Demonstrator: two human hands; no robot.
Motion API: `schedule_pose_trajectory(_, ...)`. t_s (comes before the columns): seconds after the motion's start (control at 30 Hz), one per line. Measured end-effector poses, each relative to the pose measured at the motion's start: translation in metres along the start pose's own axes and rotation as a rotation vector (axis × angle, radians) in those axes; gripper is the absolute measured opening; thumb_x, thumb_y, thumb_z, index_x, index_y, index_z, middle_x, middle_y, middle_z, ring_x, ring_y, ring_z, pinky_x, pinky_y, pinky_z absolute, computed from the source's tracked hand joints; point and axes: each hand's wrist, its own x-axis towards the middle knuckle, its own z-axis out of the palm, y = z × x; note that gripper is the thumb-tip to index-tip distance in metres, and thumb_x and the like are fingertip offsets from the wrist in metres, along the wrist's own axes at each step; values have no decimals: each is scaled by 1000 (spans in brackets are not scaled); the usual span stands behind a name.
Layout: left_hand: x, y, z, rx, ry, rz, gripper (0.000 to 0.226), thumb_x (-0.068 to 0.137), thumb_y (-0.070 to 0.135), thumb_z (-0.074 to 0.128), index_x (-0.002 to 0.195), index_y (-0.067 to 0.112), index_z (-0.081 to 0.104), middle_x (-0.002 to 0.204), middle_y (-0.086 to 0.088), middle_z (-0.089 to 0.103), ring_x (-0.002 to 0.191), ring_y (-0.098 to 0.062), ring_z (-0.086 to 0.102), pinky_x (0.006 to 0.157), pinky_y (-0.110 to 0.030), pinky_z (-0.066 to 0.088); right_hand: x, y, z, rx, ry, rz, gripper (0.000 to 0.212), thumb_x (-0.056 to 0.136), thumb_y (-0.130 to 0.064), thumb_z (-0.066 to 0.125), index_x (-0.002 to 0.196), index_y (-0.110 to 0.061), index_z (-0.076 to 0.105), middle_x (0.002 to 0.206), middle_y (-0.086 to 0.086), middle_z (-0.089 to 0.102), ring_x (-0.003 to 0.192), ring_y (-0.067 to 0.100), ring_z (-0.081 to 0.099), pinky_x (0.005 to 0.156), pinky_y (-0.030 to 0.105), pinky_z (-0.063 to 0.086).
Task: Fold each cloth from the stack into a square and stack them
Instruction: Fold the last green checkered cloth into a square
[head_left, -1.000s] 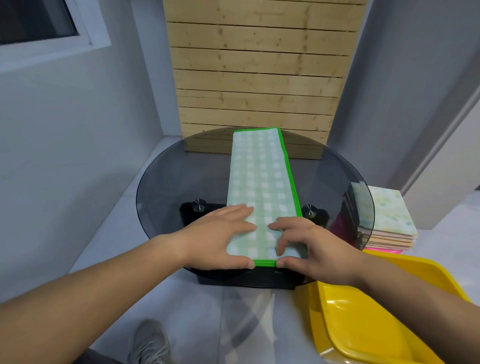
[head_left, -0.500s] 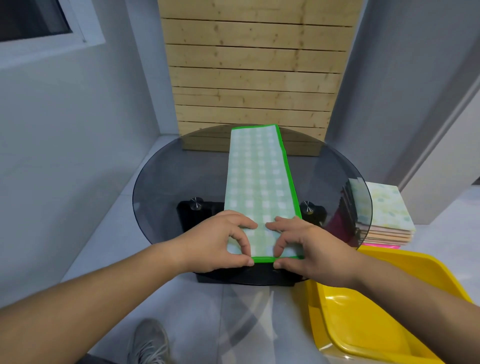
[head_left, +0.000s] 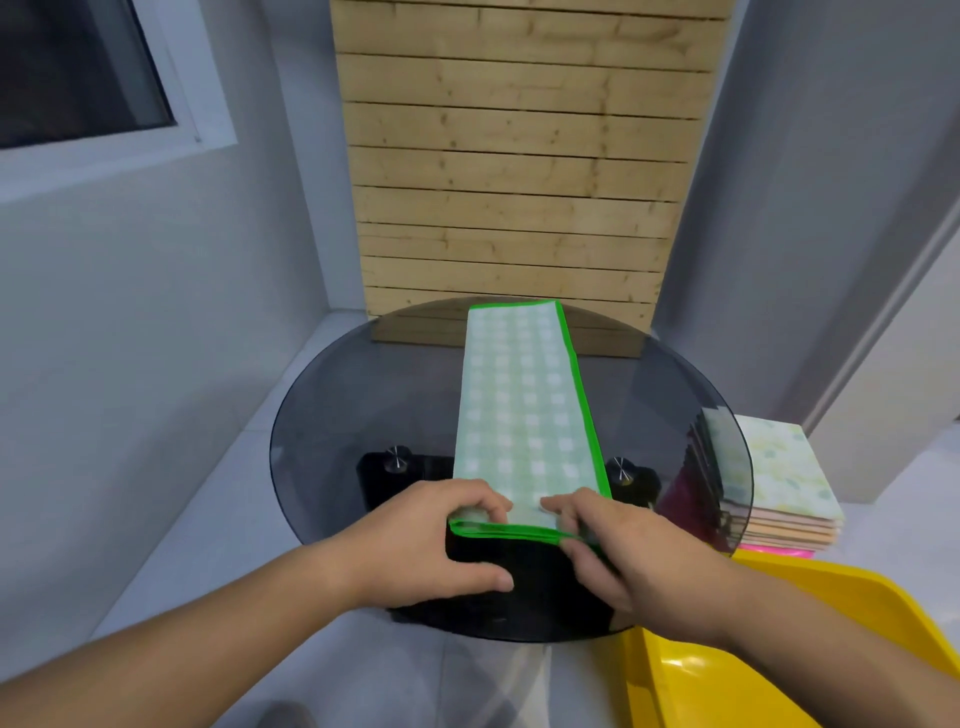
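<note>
Head view showed a yellow bin (head_left: 779, 649) nearest, at the lower right. Just beyond it the left hand (head_left: 431, 540) and the right hand (head_left: 623, 556) each pinched a near corner of the green-edged cloth (head_left: 524, 415), that end slightly off the round glass bench (head_left: 332, 415). To the right, beside the bench, sat a stack of cloths (head_left: 784, 483). The held cloth ran away as a long narrow strip to the far rim, so the lengthwise folding looked done, while folding it into a square and stacking it remained.

surface: round smoked-glass table (head_left: 337, 415) | on it: long folded green-checked cloth (head_left: 519, 405) (near end off the glass)
</note>
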Motion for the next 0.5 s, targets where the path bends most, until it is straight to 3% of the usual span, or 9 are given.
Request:
schedule_pose_trajectory(0.1, 3, -1, -6, -112, 88, 8, 19, 81, 33, 83, 95, 39, 71, 111, 21, 72, 109, 4, 64, 101, -25, 48, 3, -3, -10, 109, -40, 73, 14, 101, -37, 45, 91, -30, 37, 131, -5, 62, 129, -5, 47, 92, 26, 49)
schedule_pose_trajectory(0.17, 4, 1, -9, -151, 129, 5, 9, 88, 28, 77, 95, 33, 75, 100, 18, 74, 99, -1, 67, 94, -24, 51, 3, -6, -19, 201, -62, 116, 14, 100, -42, 45, 91, -32, 43, 123, -11, 64, 121, -15, 47, 93, 27, 48)
schedule_pose_trajectory(0.27, 7, 4, -13, -243, 197, 21, 7, 93, 24, 70, 88, 29, 72, 78, 15, 67, 72, -2, 59, 71, -22, 46, 7, -3, -40, 491, -89, 196, 40, 95, -64, 36, 104, -34, 60, 104, -13, 65, 101, 1, 59, 83, 23, 45)
schedule_pose_trajectory(0.33, 10, 7, -17, -341, 234, 24, 10, 95, 22, 68, 86, 26, 69, 70, 12, 58, 65, -5, 50, 65, -21, 39, 8, 12, -46, 700, -96, 288, 60, 90, -75, 28, 115, -36, 65, 113, -13, 67, 107, 5, 61, 90, 27, 45)
schedule_pose_trajectory(0.43, 20, 16, -27, -524, 289, 24, 11, 98, 11, 62, 88, 13, 65, 70, 13, 61, 66, -2, 54, 65, -16, 42, 8, 34, -46, 939, -86, 357, 80, 71, -90, 44, 129, -37, 61, 134, -8, 62, 129, 14, 53, 111, 49, 35)
schedule_pose_trajectory(0.5, 27, 24, -36, -611, 340, 32, 12, 99, 7, 58, 88, 10, 63, 71, 15, 66, 68, 3, 59, 66, -11, 43, 7, 37, -45, 871, -42, 228, 76, 75, -83, 53, 135, -36, 57, 141, -13, 55, 136, 9, 45, 118, 40, 29)
